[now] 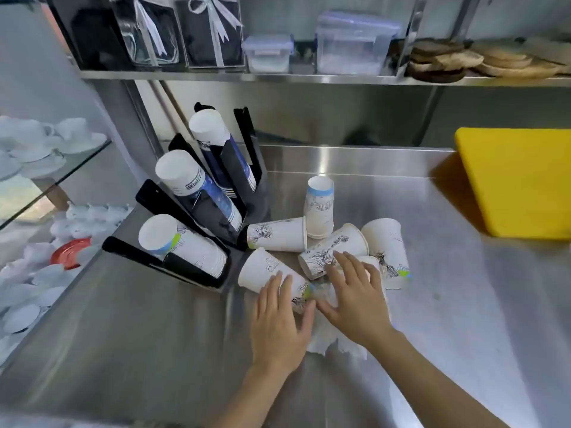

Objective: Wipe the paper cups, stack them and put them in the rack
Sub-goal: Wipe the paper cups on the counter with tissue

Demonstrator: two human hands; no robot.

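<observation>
Several white paper cups lie loose on the steel counter (pixel 154 350). One lies on its side (pixel 278 233), another leans beside it (pixel 333 248), one stands upside down (pixel 386 251), and a short stack stands upside down behind them (pixel 319 208). My left hand (pixel 278 325) rests flat, fingers apart, on a lying cup (pixel 262 270). My right hand (pixel 358 298) is spread over a white paper towel (pixel 327 341) and partly hides another cup. The black cup rack (pixel 154 196) on the left holds three slanted stacks of cups.
A yellow board (pixel 519 180) leans at the right against the back. A steel shelf (pixel 309 78) above carries plastic boxes, black gift boxes and wooden coasters. A glass case (pixel 46 180) with white crockery stands at the left.
</observation>
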